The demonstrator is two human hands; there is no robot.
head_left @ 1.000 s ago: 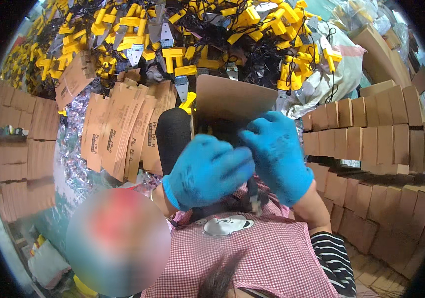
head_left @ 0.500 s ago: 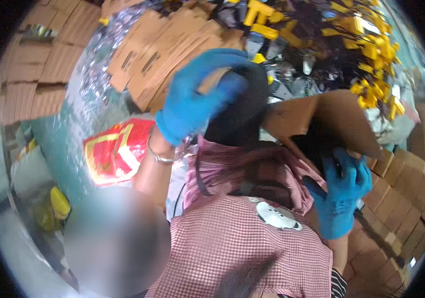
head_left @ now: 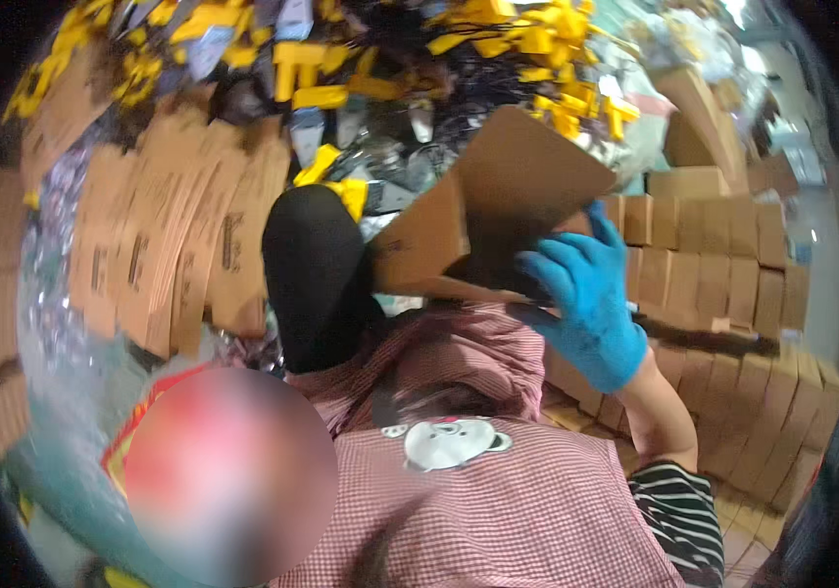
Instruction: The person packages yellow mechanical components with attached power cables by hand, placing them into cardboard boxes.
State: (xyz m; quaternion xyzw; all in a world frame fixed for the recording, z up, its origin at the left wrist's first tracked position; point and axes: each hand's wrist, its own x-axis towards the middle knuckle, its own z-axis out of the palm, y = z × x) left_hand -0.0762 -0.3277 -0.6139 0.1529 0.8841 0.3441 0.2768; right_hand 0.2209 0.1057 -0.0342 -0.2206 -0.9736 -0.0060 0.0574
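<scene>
My right hand (head_left: 588, 309), in a blue work glove, grips the near right edge of a small brown cardboard box (head_left: 424, 235). The box is tilted above my lap, its large flap (head_left: 527, 162) raised and its inside dark. The fingers curl over the edge and the thumb lies below it; what is inside cannot be made out. My left hand is not visible; a round blurred patch covers the lower left. My black-clad knee (head_left: 312, 265) is left of the box, and a checked apron (head_left: 478, 519) covers my body.
Flattened cardboard boxes (head_left: 160, 235) lie fanned out left of my knee. Beyond it spreads a heap of yellow pieces (head_left: 307, 73) with dark cables and clear-wrapped items. Brown boxes (head_left: 714, 265) stand in rows at the right. A red bag (head_left: 160, 387) shows partly beside the blurred patch.
My view has swung to the right. My left hand, earlier raised over my knee, has gone out of sight. The box stays in my right hand, its opening now easier to see.
</scene>
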